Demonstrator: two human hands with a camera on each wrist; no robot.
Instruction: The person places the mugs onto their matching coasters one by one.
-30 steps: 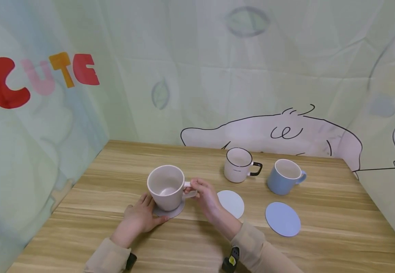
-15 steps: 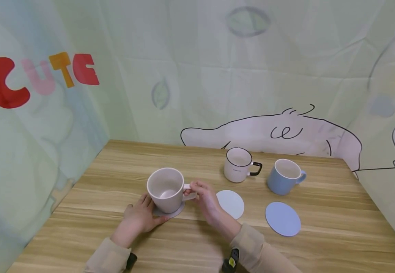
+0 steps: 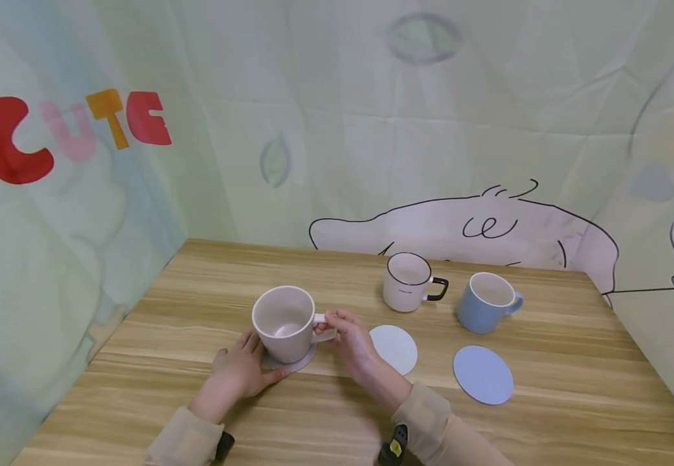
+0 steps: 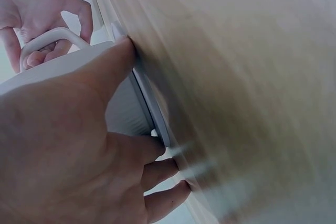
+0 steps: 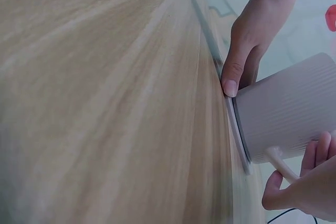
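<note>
A pale ribbed mug (image 3: 284, 327) stands over a round light grey coaster (image 3: 292, 365) at the left of the table. In the right wrist view the base of the mug sits flush against the coaster. My right hand (image 3: 353, 343) grips the mug's handle between thumb and fingers. My left hand (image 3: 239, 370) holds the coaster at its edge, the thumb on the near side and the fingers round the left side. The left wrist view shows the thumb (image 4: 107, 64) and forefinger on either side of the coaster's rim.
Behind and to the right stand a white mug (image 3: 405, 285) with a black rim and handle, and a blue mug (image 3: 482, 307). In front of them lie a white round coaster (image 3: 393, 349) and a blue round coaster (image 3: 483, 375). A printed cloth backdrop (image 3: 337, 162) rises behind the table.
The pale mug has come down slightly onto the grey coaster, the right hand still on its handle. The left hand keeps its place at the coaster.
</note>
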